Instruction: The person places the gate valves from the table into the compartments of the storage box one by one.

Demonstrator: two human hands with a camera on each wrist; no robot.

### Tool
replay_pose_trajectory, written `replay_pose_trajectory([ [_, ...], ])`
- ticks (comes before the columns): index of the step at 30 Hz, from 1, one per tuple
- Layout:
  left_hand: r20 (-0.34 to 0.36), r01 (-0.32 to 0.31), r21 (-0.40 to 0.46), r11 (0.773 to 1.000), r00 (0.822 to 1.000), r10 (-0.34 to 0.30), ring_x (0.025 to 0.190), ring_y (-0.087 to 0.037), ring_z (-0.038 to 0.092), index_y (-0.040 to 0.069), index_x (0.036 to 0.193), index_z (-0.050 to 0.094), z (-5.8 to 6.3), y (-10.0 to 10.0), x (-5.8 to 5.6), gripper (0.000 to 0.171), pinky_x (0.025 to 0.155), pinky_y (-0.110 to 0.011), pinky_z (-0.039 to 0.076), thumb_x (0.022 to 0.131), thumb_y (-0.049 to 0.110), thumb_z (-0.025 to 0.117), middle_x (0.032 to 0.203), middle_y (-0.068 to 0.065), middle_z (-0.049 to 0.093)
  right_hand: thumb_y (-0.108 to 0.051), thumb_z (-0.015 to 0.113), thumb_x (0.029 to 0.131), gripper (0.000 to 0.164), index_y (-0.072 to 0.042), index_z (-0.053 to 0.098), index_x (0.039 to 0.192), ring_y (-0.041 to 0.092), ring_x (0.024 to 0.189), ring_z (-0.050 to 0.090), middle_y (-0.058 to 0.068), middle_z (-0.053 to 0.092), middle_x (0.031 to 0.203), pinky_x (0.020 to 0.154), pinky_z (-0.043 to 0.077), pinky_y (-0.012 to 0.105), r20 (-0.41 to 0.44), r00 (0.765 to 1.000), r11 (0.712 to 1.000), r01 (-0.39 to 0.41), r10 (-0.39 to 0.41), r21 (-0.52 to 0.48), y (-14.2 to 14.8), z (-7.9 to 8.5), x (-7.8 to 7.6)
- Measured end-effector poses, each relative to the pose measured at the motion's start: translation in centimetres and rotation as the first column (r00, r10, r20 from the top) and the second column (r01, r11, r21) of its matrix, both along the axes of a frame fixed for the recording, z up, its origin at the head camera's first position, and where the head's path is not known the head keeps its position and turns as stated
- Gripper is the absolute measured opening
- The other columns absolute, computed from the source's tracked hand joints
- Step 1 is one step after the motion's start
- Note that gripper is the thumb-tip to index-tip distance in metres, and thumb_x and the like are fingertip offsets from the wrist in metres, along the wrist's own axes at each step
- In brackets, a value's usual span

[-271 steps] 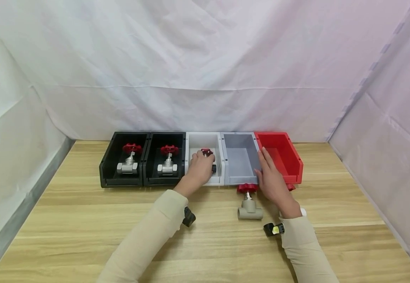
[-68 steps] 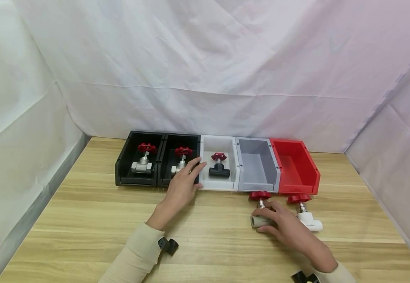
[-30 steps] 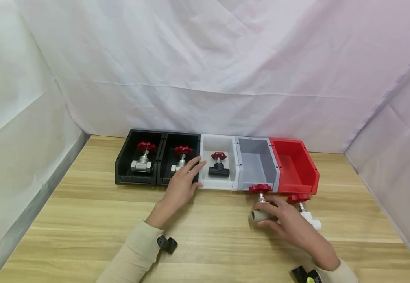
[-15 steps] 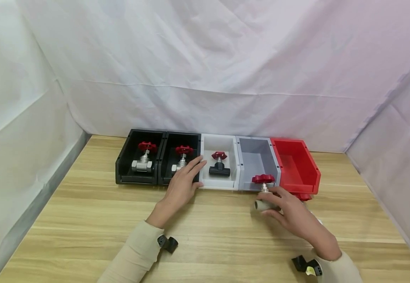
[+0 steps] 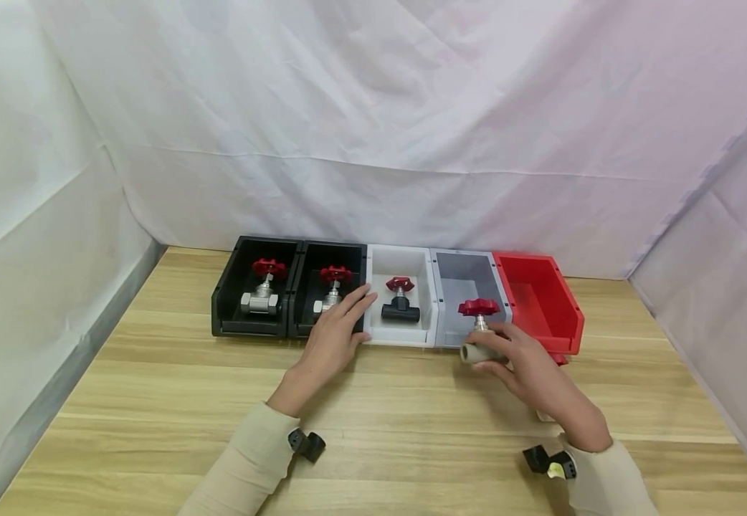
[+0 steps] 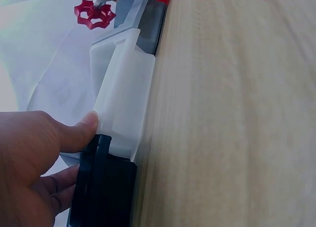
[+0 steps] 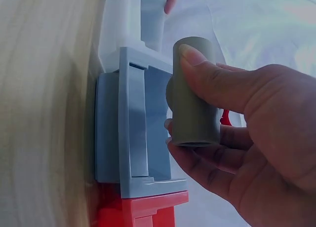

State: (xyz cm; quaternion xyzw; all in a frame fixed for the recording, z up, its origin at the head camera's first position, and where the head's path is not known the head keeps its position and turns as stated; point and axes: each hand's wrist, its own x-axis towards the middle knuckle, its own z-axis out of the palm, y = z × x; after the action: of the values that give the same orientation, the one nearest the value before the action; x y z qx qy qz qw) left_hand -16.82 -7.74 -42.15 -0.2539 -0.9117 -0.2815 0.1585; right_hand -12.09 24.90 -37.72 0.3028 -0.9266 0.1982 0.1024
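In the head view my right hand [image 5: 531,362] pinches a grey-beige pipe valve [image 5: 479,353] by its tubular body, its red handwheel [image 5: 479,307] uppermost. The valve is held above the front part of the grey bin [image 5: 470,340]. In the right wrist view the thumb presses one side of the valve body [image 7: 195,103] and fingers curl round the other. My left hand [image 5: 328,344] rests with extended fingers where the second black bin [image 5: 296,331] meets the white bin [image 5: 389,340]; its thumb touches the front rim. Those fingers partly cover a metal valve [image 5: 328,304] there.
The leftmost black bin [image 5: 247,330] holds a metal valve [image 5: 259,302]. In the white bin stands a black-bodied valve [image 5: 401,309]. At the right end is the red bin [image 5: 544,301]; before it another red handwheel [image 5: 559,358] shows, its valve mostly behind my right hand.
My right hand took hold of the grey-beige valve, raised it off the table and moved it forward over the grey bin's front. Earlier, my left hand left the black-bodied valve in the white bin.
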Motion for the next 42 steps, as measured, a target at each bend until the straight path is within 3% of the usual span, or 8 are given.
replay_pose_trajectory([
  [14, -0.004, 0.003, -0.011, 1.0, 1.0, -0.003, 0.12, -0.032, 0.051, 0.015, 0.144, 0.045, 0.0, 0.0, 0.0, 0.073, 0.098, -0.05, 0.039, 0.079, 0.013, 0.078, 0.149, -0.002, 0.037, -0.012, 0.085, 0.071, 0.052, -0.017, 0.067, 0.119, 0.025, 0.101, 0.055, 0.01, 0.058, 0.114, 0.073, 0.055, 0.04, -0.025, 1.0, 1.0, -0.001, 0.001, -0.021, -0.3, 0.0, -2.2],
  [25, -0.026, 0.008, -0.003, 1.0, 1.0, -0.008, 0.115, -0.035, 0.053, 0.013, 0.142, 0.046, 0.0, 0.0, 0.0, 0.072, 0.095, -0.05, 0.041, 0.078, 0.01, 0.079, 0.149, -0.003, 0.038, -0.011, 0.083, 0.074, 0.051, -0.015, 0.065, 0.122, 0.028, 0.104, 0.054, 0.013, 0.057, 0.117, 0.077, 0.054, 0.044, 0.023, 0.999, 0.999, 0.044, -0.044, -0.021, -0.8, 0.0, -3.8],
  [42, -0.016, 0.0, -0.017, 1.0, 1.0, 0.0, 0.115, -0.035, 0.053, 0.013, 0.143, 0.046, 0.1, 0.1, 0.2, 0.071, 0.095, -0.049, 0.041, 0.079, 0.012, 0.078, 0.149, -0.003, 0.037, -0.016, 0.08, 0.078, 0.05, -0.022, 0.064, 0.125, 0.026, 0.107, 0.05, 0.01, 0.054, 0.118, 0.078, 0.054, 0.042, 0.152, 0.983, 0.994, 0.104, -0.102, -0.011, -1.4, -0.3, -5.7],
])
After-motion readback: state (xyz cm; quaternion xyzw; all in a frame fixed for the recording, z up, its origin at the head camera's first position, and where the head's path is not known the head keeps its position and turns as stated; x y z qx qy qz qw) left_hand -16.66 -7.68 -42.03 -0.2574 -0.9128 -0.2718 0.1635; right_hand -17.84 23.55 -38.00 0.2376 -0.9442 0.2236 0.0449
